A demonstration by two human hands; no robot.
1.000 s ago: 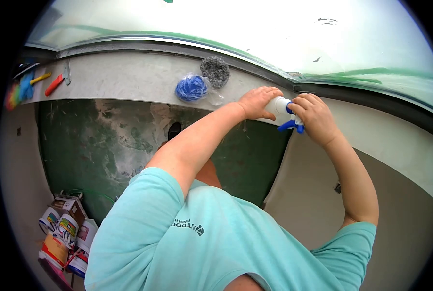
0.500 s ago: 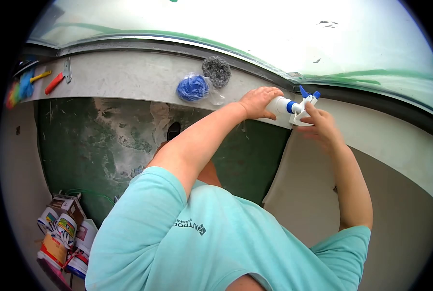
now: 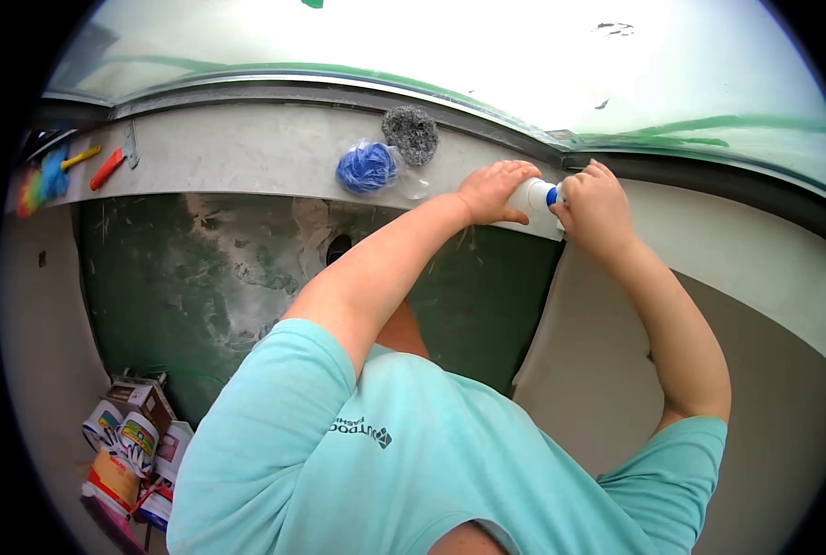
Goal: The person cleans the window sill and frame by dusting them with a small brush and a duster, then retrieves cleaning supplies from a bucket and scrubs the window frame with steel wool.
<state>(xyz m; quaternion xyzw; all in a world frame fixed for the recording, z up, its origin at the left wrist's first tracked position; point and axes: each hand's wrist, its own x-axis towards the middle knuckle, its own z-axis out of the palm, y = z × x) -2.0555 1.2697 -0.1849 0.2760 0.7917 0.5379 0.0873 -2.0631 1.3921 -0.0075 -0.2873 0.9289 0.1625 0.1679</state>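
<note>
A white spray bottle [image 3: 536, 195] with a blue collar is held over the ledge, its neck toward the right. My left hand [image 3: 494, 192] is wrapped around the bottle's body. Closed over the spray head end is my right hand [image 3: 598, 208], which hides the trigger and nozzle. To the left of my left hand, a blue ball-like bundle in clear plastic [image 3: 366, 168] lies on the ledge. A grey steel wool scourer [image 3: 410, 135] rests just behind it.
Along the ledge [image 3: 255, 153] at left lie a red-handled scraper [image 3: 108, 170] and a rainbow-coloured duster [image 3: 50, 180] with a yellow handle. Glass [image 3: 431, 46] rises behind the ledge. Several containers and a pair of gloves [image 3: 131, 453] sit in a cluster at the lower left.
My right hand has moved from the side of the spray head to close over it, covering the trigger that showed before. My left hand keeps its hold on the bottle.
</note>
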